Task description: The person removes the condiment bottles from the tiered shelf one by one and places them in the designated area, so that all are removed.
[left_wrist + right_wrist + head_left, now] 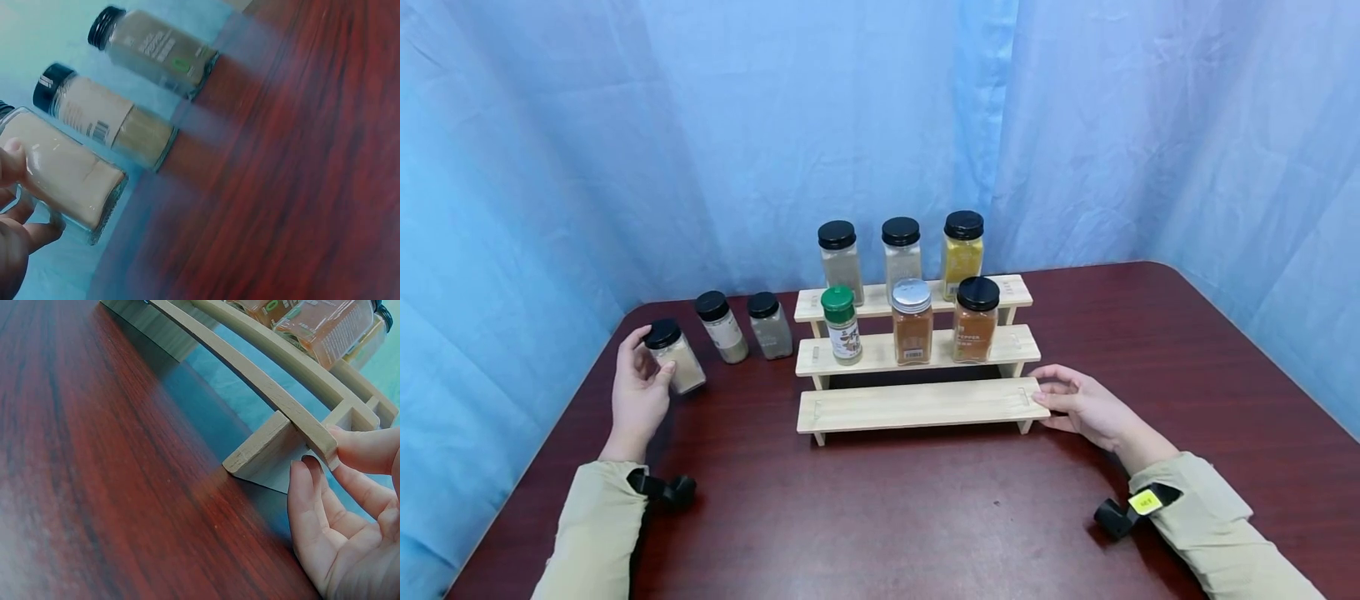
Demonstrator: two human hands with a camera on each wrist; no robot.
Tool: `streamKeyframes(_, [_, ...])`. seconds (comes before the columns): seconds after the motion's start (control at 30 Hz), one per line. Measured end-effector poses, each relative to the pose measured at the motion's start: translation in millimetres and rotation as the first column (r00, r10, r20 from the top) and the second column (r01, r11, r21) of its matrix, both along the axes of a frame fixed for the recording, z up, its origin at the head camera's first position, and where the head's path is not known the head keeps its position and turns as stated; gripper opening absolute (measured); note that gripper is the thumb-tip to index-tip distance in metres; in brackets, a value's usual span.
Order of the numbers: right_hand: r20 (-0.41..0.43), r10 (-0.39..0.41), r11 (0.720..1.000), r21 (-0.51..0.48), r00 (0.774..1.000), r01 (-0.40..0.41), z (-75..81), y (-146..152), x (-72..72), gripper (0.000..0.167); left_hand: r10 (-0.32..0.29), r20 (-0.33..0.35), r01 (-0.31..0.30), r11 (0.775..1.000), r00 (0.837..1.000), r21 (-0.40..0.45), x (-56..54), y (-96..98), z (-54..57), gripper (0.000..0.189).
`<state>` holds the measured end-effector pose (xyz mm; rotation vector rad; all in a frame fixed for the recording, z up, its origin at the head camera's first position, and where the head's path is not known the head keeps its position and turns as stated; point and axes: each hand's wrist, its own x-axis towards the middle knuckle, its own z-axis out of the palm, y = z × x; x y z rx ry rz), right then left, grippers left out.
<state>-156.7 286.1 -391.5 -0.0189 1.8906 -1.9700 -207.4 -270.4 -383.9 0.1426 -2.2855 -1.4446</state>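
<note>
My left hand [642,396] grips a square glass spice jar [683,367] with a black lid and pale beige powder, thumb on its near side. In the left wrist view the jar [65,169] is tilted, its base over the tabletop. Beside it stand a jar with a white label [726,333] and a jar of grey powder [772,333], both black-lidded. My right hand [1086,408] pinches the right end of the lowest step of a three-tier wooden rack [917,404], thumb on top and fingers beneath, as the right wrist view shows at the step's edge [269,387].
The rack's middle step bears a green-capped shaker [845,333], a silver-lidded jar [913,329] and a black-lidded pepper jar [975,329]. Three black-lidded jars, one with yellow powder [962,262], stand on the top step. Blue curtains [850,108] hang behind the dark red table [887,517].
</note>
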Motion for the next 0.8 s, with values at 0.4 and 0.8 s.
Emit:
streamKeyframes(0.4, [-0.014, 0.004, 1.0, -0.024, 1.0, -0.004, 0.8, 0.7, 1.1, 0.022, -0.004, 0.015, 0.004, 1.0, 1.0, -0.03, -8.6, -5.6, -5.7, 0.061])
streamKeyframes(0.8, [-0.008, 0.007, 1.0, -0.022, 1.0, -0.007, 1.0, -0.6, 1.4, 0.022, -0.024, 0.035, 0.023, 0.999, 0.999, 0.032, -14.9, -16.2, -11.0, 0.064])
